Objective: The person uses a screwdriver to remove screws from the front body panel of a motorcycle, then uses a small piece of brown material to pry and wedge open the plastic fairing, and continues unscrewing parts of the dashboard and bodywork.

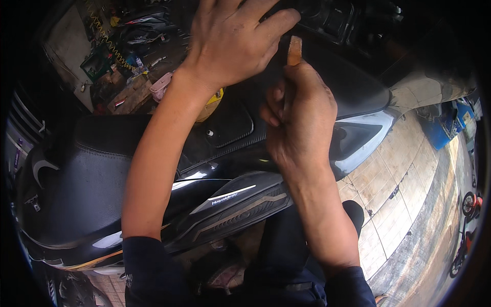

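My right hand is closed around a narrow tool, and its flat, worn, tan-orange end sticks up past the thumb. The rest of that tool is hidden in the fist, so I cannot make out its kind. Up and to the left, my left hand reaches over a black scooter with its back toward me. Its fingers are spread, and some run past the top edge of the picture. Below both hands lies the scooter's black seat. A yellow round thing shows partly behind my left wrist.
A small white knob sits on the scooter's middle panel. Tools and parts lie on the floor at the upper left, near a green tray. At the right are a blue box, pale floor tiles and a red motorcycle.
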`<state>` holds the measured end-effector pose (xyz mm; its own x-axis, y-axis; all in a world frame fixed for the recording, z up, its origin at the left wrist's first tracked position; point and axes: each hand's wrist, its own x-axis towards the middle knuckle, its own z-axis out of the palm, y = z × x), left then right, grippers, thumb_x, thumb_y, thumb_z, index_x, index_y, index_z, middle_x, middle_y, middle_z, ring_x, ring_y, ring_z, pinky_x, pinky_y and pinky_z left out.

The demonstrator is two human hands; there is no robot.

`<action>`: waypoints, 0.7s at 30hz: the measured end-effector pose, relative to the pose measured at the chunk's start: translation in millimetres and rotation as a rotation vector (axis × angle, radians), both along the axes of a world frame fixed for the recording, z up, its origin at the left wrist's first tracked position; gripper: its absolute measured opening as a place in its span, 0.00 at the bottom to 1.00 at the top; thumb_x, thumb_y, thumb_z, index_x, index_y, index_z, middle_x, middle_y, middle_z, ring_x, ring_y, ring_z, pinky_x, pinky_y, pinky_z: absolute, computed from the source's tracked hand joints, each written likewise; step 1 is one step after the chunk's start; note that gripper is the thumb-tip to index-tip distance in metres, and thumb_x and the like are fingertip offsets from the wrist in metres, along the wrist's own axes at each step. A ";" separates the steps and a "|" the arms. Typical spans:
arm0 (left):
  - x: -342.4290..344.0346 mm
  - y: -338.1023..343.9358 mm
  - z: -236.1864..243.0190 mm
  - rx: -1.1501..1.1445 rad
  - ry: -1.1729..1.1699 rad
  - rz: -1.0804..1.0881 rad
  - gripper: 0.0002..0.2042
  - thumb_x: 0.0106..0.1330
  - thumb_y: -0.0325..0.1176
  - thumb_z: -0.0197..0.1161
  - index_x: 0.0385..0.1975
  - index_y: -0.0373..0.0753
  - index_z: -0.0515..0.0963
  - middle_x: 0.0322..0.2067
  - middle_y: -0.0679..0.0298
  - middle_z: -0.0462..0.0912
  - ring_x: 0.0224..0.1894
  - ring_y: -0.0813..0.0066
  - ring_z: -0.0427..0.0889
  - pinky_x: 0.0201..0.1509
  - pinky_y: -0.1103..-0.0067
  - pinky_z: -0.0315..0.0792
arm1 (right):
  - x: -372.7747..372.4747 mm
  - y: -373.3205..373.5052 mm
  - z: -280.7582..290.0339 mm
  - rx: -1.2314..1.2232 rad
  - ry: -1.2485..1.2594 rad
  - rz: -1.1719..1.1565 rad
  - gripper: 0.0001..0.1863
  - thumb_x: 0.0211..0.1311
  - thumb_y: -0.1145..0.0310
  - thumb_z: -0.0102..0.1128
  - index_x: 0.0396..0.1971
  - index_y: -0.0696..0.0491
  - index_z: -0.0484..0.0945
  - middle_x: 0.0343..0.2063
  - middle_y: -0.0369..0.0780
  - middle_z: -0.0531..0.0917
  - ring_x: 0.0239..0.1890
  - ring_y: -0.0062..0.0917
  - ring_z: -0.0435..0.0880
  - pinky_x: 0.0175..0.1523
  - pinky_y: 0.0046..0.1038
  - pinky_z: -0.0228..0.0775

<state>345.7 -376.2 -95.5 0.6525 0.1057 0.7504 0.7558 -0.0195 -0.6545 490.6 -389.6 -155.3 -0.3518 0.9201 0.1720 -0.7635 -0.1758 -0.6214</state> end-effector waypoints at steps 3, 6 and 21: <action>-5.9 -0.7 3.5 0.016 0.053 0.108 0.14 0.49 0.37 0.70 0.37 0.47 0.83 0.51 0.66 0.79 0.58 0.61 0.69 0.68 0.53 0.53 | -10.0 1.3 -0.3 -0.026 0.080 -0.005 0.18 0.63 0.77 0.51 0.51 0.64 0.62 0.20 0.37 0.74 0.15 0.15 0.70 0.19 0.18 0.60; -16.9 -4.9 9.7 0.031 0.114 0.161 0.14 0.48 0.39 0.69 0.37 0.50 0.84 0.51 0.72 0.79 0.57 0.65 0.69 0.65 0.55 0.51 | -21.4 -6.2 11.3 -0.077 0.143 0.006 0.20 0.62 0.77 0.52 0.51 0.63 0.57 0.20 0.39 0.74 0.15 0.16 0.70 0.18 0.19 0.62; -13.2 7.2 0.7 0.099 0.121 0.141 0.14 0.44 0.36 0.69 0.34 0.51 0.83 0.53 0.62 0.77 0.59 0.58 0.66 0.64 0.54 0.53 | -31.0 -5.5 7.8 -0.051 0.011 -0.204 0.22 0.61 0.76 0.53 0.53 0.67 0.62 0.22 0.38 0.76 0.19 0.17 0.74 0.22 0.19 0.64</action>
